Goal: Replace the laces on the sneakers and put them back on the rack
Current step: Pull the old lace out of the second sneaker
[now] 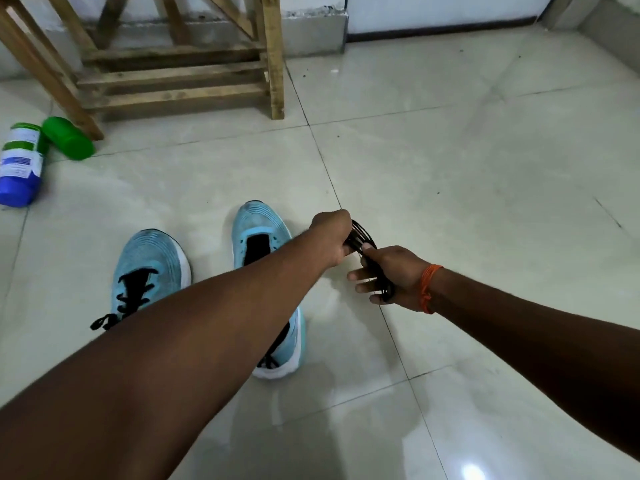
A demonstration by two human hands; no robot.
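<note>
Black lace coil [363, 237] is pinched by both my left hand [330, 239] and right hand [393, 277]. Unlaced sneaker [258, 223] lies just left, toe up-frame, nearer my left hand.

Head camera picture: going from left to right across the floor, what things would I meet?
Blue-and-white bottle → green container → laced sneaker → unlaced sneaker → left hand → black lace → right hand.
</note>
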